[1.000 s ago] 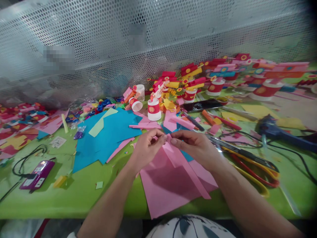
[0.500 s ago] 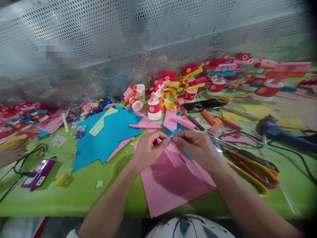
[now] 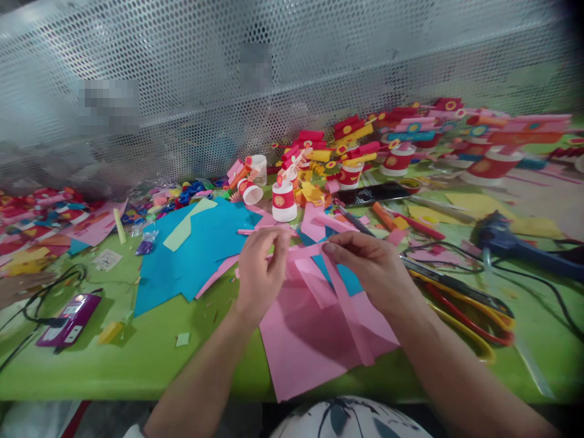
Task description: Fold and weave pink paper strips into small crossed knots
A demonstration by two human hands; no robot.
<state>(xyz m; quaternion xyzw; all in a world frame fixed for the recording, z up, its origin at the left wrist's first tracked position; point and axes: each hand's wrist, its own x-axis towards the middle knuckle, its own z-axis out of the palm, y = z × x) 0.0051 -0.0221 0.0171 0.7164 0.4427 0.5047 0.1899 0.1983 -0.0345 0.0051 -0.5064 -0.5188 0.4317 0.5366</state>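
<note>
A narrow pink paper strip (image 3: 305,250) stretches between my two hands. My left hand (image 3: 261,277) is closed at its left end, with the fingertips partly hidden. My right hand (image 3: 381,267) pinches pink paper between thumb and forefinger, where a second length of pink strip (image 3: 349,313) hangs down toward the table edge. Whether both lengths are one folded strip I cannot tell. Below lie a large pink sheet (image 3: 296,347) and a piece of blue paper (image 3: 350,281). A white paper cup (image 3: 283,202) with a red band stands just beyond my hands.
Blue sheets (image 3: 201,243) lie left, near a purple device (image 3: 70,320) with a cable. At right are large scissors (image 3: 460,304), a glue gun (image 3: 511,243) and a dark phone (image 3: 374,193). Decorated cups (image 3: 396,159) line a perforated metal panel (image 3: 191,79). Another person's hand (image 3: 22,289) is far left.
My hands were together at the fingertips and have moved apart, the left one leftward. A pink strip now shows between them, and another length hangs from my right hand.
</note>
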